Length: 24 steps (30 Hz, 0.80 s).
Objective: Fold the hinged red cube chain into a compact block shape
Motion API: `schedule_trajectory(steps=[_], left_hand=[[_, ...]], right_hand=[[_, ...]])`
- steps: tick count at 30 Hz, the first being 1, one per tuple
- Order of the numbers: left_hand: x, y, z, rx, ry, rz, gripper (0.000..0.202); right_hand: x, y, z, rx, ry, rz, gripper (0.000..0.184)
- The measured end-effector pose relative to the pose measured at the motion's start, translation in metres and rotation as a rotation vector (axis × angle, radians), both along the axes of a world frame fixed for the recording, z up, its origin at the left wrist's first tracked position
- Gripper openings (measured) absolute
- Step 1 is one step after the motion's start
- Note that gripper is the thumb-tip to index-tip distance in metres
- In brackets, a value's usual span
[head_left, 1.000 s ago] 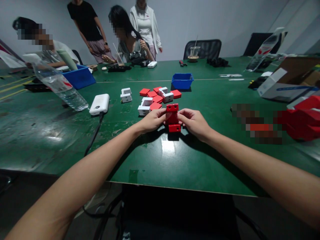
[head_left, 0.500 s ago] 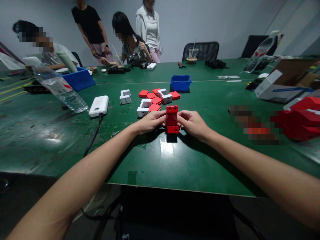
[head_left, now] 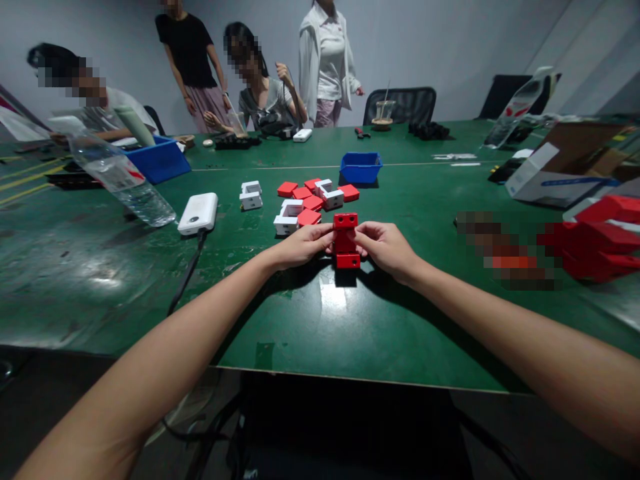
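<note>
Between my two hands is a red bracket-like block [head_left: 346,260] with small round holes in its top and bottom ends, held upright just over the table. My left hand [head_left: 307,244] pinches its left side with thumb and fingers. On the other side, my right hand [head_left: 385,245] grips it the same way. The fingertips behind the block are partly hidden. Just beyond my hands lies a loose group of flat red pieces [head_left: 309,218] and white U-shaped blocks [head_left: 287,225]. Another white U-shaped block [head_left: 251,198] stands apart to the left.
A blue bin [head_left: 361,168] sits behind the pieces. To the left are a white power bank [head_left: 198,213] with a black cable and a tilted water bottle [head_left: 115,170]. An open cardboard box [head_left: 565,160] and a red object [head_left: 600,240] lie right. Several people are across the green table [head_left: 400,320].
My hands and the red block stay almost still. Across the table, the person in the white jacket has moved right, and the seated person has raised a hand holding a cord.
</note>
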State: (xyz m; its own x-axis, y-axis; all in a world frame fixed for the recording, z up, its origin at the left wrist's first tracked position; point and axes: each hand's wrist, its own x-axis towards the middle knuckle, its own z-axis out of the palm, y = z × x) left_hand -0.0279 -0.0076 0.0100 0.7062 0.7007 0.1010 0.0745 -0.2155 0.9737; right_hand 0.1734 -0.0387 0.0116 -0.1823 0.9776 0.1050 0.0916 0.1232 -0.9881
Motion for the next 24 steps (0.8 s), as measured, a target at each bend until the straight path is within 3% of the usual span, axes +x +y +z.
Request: schedule_trajectory(steps=[24], left_hand=[[0.0001,0.0000,0.0019,0.038,0.032,0.033,0.050]], right_hand=[[0.0007,0.0007,-0.0012,-0.014,0.016,0.037,0.049]])
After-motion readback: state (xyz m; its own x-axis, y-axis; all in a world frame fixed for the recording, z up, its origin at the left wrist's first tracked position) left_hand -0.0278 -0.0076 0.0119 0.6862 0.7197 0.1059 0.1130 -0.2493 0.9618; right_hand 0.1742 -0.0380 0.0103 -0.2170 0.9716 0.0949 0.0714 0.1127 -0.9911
